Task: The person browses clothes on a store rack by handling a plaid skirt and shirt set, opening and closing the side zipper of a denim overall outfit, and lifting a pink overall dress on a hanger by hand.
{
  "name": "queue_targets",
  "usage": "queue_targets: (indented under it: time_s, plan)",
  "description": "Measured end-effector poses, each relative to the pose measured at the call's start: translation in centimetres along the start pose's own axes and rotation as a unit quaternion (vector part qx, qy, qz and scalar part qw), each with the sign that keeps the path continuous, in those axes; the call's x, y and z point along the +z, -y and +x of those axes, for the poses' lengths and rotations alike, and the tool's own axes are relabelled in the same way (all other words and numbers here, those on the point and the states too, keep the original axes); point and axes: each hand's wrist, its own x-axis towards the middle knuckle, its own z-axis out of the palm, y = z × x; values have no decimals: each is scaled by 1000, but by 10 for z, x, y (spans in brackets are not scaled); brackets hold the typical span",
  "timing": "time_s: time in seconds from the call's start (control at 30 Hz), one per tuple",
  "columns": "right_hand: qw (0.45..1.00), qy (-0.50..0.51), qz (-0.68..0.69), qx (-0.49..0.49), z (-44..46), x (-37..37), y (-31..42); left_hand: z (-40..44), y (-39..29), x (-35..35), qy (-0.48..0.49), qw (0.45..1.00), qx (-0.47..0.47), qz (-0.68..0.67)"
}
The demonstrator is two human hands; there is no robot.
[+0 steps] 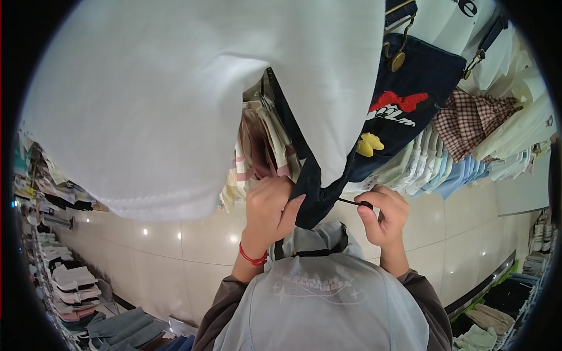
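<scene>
A large white garment (146, 105) hangs close in front and fills the upper left. Below its opening, my left hand (269, 207), with a red cord at the wrist, is closed on a dark navy cloth strip (315, 196). At the right, my right hand (383, 213) pinches a small black knob (366, 205) on a thin dark stem that reaches toward the navy cloth. Beside them hangs a navy denim garment (404, 88) with a red bow patch and a yellow butterfly-like piece.
Pinkish and cream clothes (260, 140) hang behind the white garment. A checked garment (474, 120) and pale shirts (424, 155) hang at the right. Folded clothes (73, 281) lie on shelves at the lower left, others (492, 316) at the lower right. Tiled floor (193, 248) shows below.
</scene>
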Motion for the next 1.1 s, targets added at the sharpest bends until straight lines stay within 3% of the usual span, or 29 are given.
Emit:
queue_targets:
  time_s: [0.17, 0.37, 0.47, 0.6, 0.7, 1.1]
  plan:
    - [999, -41, 33, -14, 4, 13, 4, 0, 4, 2, 10, 1000, -5, 4]
    - [997, -39, 52, -44, 9, 18, 10, -4, -27, 4, -108, 993, -17, -41]
    - [996, -40, 58, -55, 12, 19, 15, -2, -29, 0, -53, 990, 134, 4]
    - [995, -31, 63, -69, 13, 21, 19, 15, -34, -3, 13, 992, 105, 66]
    - [996, -32, 55, -62, 12, 19, 20, 21, -30, -8, 24, 984, 160, 75]
    - [998, -8, 14, -56, 9, 10, 22, 22, -25, -5, -13, 987, 159, 11]
